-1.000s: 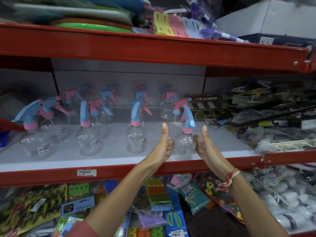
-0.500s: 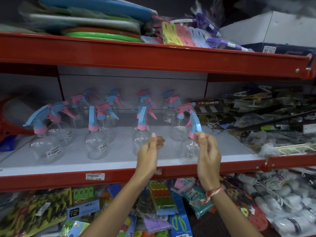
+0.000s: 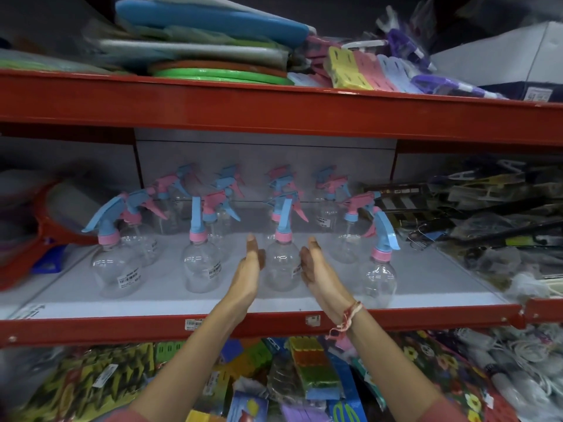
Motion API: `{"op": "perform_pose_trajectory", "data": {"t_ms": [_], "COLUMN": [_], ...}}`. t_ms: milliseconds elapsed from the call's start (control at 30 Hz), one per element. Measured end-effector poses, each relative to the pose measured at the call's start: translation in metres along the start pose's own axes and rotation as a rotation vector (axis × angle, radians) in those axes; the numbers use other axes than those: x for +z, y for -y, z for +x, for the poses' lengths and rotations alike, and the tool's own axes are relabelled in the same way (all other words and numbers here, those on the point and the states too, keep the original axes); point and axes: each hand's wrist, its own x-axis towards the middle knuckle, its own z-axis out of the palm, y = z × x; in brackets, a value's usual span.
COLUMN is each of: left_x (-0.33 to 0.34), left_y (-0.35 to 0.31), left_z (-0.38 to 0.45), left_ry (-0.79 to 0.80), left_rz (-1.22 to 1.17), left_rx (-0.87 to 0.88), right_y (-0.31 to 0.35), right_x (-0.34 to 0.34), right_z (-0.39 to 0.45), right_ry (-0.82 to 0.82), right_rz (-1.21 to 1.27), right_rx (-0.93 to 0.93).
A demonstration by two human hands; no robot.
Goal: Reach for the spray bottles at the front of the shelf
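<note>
My left hand and my right hand are both flat, fingers straight and extended, palms facing each other, one on either side of a clear spray bottle. Whether either palm is touching the bottle wall I cannot tell; no finger is curled round it.

Location: the bottle stands upright in the front row of the middle shelf, between two more bottles of the same type, one on its left and one on its right. Further rows stand behind.

Handling, as judged:
- The body is transparent and appears empty, so I expect it to be light and easy to tip.
- The wall is probably thin plastic: it will flex under pressure and may be slippery.
- The blue trigger head on its pink collar makes it top-heavy.

Grip points: either cup the rounded body from both sides with even pressure, or take the narrow neck just below the collar, which is stiffer.
</note>
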Motion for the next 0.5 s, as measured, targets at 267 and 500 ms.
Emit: {"op": "perform_pose_trajectory", "data": {"t_ms": [267,500], "left_x": [-0.018,-0.022], "left_y": [-0.006,-0.009], "left_z": [-0.023,-0.051], "left_ry": [0.140,0.230], "left_rz": [0.018,0.021], "left_rx": [-0.030,-0.049], "right_y": [0.005,-0.005], "right_x": [-0.007,-0.010], "right_z": [-0.024,-0.039], "right_ry": [0.108,0.086], "right_rz": [0.039,0.009], "right_rx": [0.007,0.035]}}
